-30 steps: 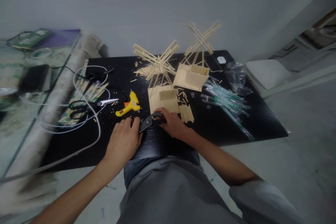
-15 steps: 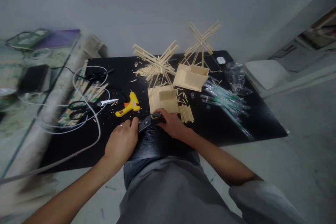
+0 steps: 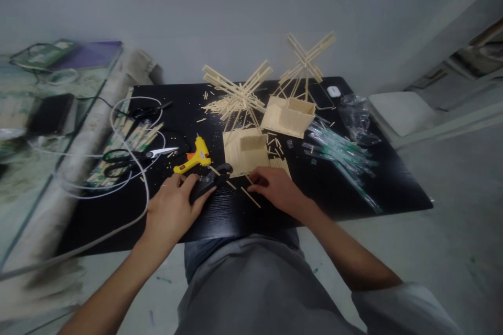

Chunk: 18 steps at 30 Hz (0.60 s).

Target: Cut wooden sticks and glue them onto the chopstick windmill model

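A black counter (image 3: 231, 222) is set against a grey wall (image 3: 236, 5), with a white seat (image 3: 401, 110) seen to the right. A black cutter (image 3: 203, 188) is clamped in the left hand (image 3: 171, 204), just beside a yellow glue gun (image 3: 199, 156). The right hand (image 3: 281, 191) is held low, fingers curled, near loose sticks (image 3: 251, 198); whether one is pinched cannot be told. Beyond the hands, a front wooden model (image 3: 236, 154) is placed, with a rear wooden model (image 3: 285, 123) behind it, by whose box plastic sleeves (image 3: 341, 149) with green markings are heaped; their contents cannot be made out.
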Tool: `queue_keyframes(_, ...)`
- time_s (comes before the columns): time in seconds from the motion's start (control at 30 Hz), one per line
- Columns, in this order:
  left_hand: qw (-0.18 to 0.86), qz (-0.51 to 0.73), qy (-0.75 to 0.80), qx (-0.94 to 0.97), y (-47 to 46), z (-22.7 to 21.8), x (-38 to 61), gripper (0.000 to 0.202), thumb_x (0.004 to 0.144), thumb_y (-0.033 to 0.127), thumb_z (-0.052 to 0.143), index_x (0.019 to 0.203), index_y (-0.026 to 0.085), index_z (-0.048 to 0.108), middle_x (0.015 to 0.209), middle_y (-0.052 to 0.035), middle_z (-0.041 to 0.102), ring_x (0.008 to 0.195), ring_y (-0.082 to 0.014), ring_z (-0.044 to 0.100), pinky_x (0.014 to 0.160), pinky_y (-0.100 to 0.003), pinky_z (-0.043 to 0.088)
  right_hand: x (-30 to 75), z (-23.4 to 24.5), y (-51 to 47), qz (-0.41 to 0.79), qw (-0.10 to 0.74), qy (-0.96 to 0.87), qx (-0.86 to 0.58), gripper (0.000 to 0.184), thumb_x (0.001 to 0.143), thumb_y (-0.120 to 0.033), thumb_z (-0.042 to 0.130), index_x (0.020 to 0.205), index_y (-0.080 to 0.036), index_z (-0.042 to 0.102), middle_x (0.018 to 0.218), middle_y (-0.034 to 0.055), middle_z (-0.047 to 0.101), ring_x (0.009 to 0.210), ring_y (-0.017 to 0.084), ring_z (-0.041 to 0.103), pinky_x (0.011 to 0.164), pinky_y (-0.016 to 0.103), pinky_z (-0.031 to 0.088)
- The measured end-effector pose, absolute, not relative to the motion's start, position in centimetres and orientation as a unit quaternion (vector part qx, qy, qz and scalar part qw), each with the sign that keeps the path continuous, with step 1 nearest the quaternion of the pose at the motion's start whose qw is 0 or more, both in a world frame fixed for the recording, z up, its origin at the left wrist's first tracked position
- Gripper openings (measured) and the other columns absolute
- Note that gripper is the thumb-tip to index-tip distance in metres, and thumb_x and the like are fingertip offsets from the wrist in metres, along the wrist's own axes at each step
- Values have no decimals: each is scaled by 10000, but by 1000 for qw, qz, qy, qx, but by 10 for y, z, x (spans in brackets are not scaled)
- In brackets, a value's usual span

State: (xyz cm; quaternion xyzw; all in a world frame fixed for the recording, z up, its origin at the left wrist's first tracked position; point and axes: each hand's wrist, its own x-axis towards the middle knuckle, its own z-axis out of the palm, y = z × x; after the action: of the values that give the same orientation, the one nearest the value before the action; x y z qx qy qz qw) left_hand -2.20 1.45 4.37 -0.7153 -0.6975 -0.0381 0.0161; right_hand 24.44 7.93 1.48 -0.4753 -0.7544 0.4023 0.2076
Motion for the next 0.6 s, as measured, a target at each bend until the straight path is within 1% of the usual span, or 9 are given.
queue_keyframes(0.07,-35,-50,-697,-714,12,42,-23,488,1021,635,515,1069,199,729,975,-104,687,912,-304,708,651,-326,430,253,17,75,394,189,-756,-487,222,844,-68,847,995,-186,737,956,44,781,876,194,733,856,329,554)
queue_keyframes(0.13,-98,-53,-687,-718,10,40,-23,529,1032,654,445,968,197,703,900,-82,673,834,-281,697,665,-334,420,256,17,70,387,171,-757,-497,283,828,-36,843,1054,-175,743,992,63,773,878,200,722,876,354,558)
queue_keyframes(0.3,-211,-66,-651,-727,11,41,-16,590,1056,657,346,773,208,602,800,-71,682,777,-266,686,712,-357,411,254,20,62,381,155,-756,-510,315,879,-76,805,1171,-169,733,1082,99,754,908,215,709,935,427,573)
queue_keyframes(0.37,-225,-73,-642,-729,12,42,-13,605,1054,662,349,742,210,600,769,-70,690,747,-260,680,707,-357,403,254,25,62,400,165,-756,-491,485,860,-98,833,1312,-204,693,1160,90,745,918,202,709,942,423,592)
queue_keyframes(0.43,-232,-76,-634,-734,13,43,-10,618,1053,663,349,728,208,612,747,-72,695,723,-256,678,701,-357,399,256,30,63,453,188,-761,-425,736,816,-102,866,1476,-283,594,1332,80,694,979,183,713,976,407,603)
queue_keyframes(0.47,-236,-77,-629,-737,12,43,-8,622,1054,662,348,731,207,622,745,-74,700,719,-256,681,699,-358,399,257,33,63,489,200,-761,-378,815,807,-96,861,1525,-323,547,1424,75,648,1018,174,714,995,397,604)
queue_keyframes(0.5,-241,-77,-622,-741,12,42,-7,624,1055,662,348,740,204,634,752,-78,706,723,-257,686,700,-359,402,258,36,64,528,210,-755,-329,826,813,-90,836,1537,-344,531,1501,74,595,1049,166,715,1007,388,605)
queue_keyframes(0.53,-245,-79,-616,-745,12,42,-7,625,1056,662,351,754,201,645,761,-82,711,730,-259,691,700,-360,404,258,37,64,567,216,-741,-287,776,828,-85,796,1516,-343,549,1551,76,553,1061,159,720,1001,376,610)
queue_keyframes(0.6,-251,-81,-606,-751,11,41,-6,625,1057,665,361,776,196,665,773,-86,710,737,-260,690,698,-361,409,258,40,65,643,214,-695,-240,648,858,-80,705,1455,-308,593,1532,82,570,1038,149,744,935,336,627)
